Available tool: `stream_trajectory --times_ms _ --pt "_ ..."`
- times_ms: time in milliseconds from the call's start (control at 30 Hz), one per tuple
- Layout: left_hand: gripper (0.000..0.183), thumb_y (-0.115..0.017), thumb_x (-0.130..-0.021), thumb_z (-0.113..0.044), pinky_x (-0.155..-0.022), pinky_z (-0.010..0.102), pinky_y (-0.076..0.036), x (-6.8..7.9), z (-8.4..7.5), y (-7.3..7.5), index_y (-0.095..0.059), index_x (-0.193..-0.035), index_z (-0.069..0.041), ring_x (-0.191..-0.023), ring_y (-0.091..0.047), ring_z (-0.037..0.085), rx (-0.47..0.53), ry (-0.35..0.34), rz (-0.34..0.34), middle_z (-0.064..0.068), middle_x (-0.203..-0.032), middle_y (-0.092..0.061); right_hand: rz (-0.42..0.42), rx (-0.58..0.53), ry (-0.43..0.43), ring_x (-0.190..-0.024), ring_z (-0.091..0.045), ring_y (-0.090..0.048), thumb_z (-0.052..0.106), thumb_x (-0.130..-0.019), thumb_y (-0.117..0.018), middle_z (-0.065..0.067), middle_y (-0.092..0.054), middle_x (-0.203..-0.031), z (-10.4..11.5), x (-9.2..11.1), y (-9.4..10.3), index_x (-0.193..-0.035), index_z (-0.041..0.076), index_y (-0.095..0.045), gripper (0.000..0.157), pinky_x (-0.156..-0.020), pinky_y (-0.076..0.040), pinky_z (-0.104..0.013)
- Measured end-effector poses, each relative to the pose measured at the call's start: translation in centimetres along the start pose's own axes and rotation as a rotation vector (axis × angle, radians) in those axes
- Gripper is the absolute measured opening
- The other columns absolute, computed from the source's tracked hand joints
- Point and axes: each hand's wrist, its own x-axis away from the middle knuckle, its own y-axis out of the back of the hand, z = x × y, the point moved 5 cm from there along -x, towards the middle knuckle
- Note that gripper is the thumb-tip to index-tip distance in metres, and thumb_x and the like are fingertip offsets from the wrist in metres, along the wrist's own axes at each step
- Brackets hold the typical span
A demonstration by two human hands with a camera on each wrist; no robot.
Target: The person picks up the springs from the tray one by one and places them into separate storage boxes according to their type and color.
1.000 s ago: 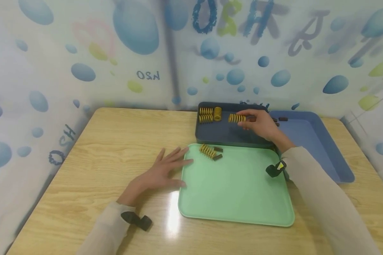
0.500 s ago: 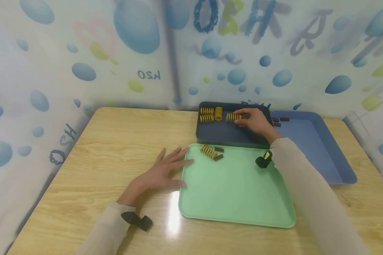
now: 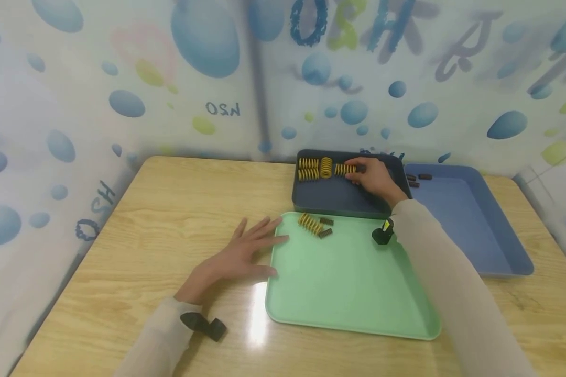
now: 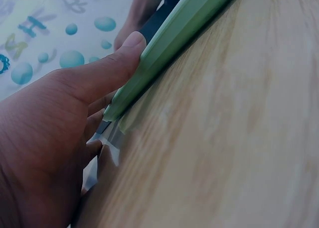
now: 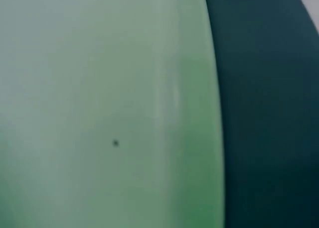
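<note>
In the head view my right hand (image 3: 372, 178) pinches a yellow coil spring (image 3: 345, 169) by its right end, low over the dark tray (image 3: 344, 201). Left of it in that tray lie an upright-turned yellow spring (image 3: 326, 167) and two more yellow springs (image 3: 308, 174), one behind the other. My left hand (image 3: 240, 256) is spread at the left edge of the green tray (image 3: 349, 293), fingers straight. The left wrist view shows its thumb (image 4: 114, 71) against the green tray's rim (image 4: 159, 54). The right wrist view holds only tray surfaces, no hand.
At the green tray's back left corner lie one yellow spring (image 3: 310, 224) and two small dark springs (image 3: 326, 227). A blue tray (image 3: 467, 220) stands at the right, with several small brown springs (image 3: 424, 177) at its back left. A patterned wall covering (image 3: 207, 125) rises behind the table (image 3: 179, 199).
My right hand has moved left with the yellow spring, closer to the other springs in the dark tray. The left hand has stayed in place.
</note>
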Motion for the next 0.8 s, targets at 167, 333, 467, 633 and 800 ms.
stream_trajectory --times_ms 167,333,467,633,800 --pt "0.073 -0.063 -0.084 -0.057 -0.108 0.062 0.009 0.02 -0.07 0.02 -0.042 -0.146 -0.025 -0.145 -0.007 0.031 0.006 -0.001 0.001 0.002 -0.160 -0.013 -0.021 0.030 0.008 -0.085 -0.025 -0.064 0.017 -0.094 -0.063 -0.013 -0.063 -0.114 0.29 -0.23 -0.11 -0.133 0.012 -0.057 0.039 -0.071 -0.051 -0.041" --pt "0.073 -0.064 -0.084 -0.057 -0.108 0.060 0.009 0.05 -0.07 0.09 -0.041 -0.146 -0.027 -0.145 -0.006 0.029 0.007 0.008 0.001 0.001 -0.160 -0.013 -0.056 0.047 0.040 -0.086 -0.027 -0.064 0.015 -0.095 -0.062 -0.014 -0.056 -0.121 0.53 -0.44 -0.04 -0.131 0.010 -0.058 0.037 -0.070 -0.051 -0.042" --pt "0.074 -0.065 -0.083 -0.056 -0.108 0.060 0.010 0.00 0.00 0.08 -0.041 -0.146 -0.027 -0.145 -0.006 0.028 0.002 0.011 0.001 0.000 -0.160 -0.012 -0.083 0.047 0.041 -0.087 -0.028 -0.063 0.013 -0.095 -0.060 -0.014 -0.057 -0.118 0.70 -0.60 0.22 -0.129 0.009 -0.059 0.034 -0.071 -0.051 -0.043" --pt "0.073 -0.065 -0.084 -0.056 -0.108 0.060 0.010 -0.01 0.09 0.02 -0.041 -0.146 -0.027 -0.145 -0.005 0.028 0.004 0.014 0.005 0.000 -0.160 -0.012 -0.083 0.054 0.029 -0.090 -0.029 -0.063 0.010 -0.097 -0.057 -0.016 -0.060 -0.115 0.90 -0.59 0.30 -0.130 0.009 -0.058 0.033 -0.073 -0.051 -0.043" --pt "0.073 -0.064 -0.084 -0.056 -0.108 0.059 0.010 -0.02 -0.01 0.07 -0.040 -0.147 -0.027 -0.145 -0.005 0.027 0.007 0.017 0.012 0.000 -0.160 -0.011 -0.103 0.055 0.040 -0.093 -0.030 -0.062 0.006 -0.097 -0.055 -0.017 -0.057 -0.120 1.05 -0.51 0.38 -0.129 0.008 -0.059 0.032 -0.071 -0.050 -0.043"
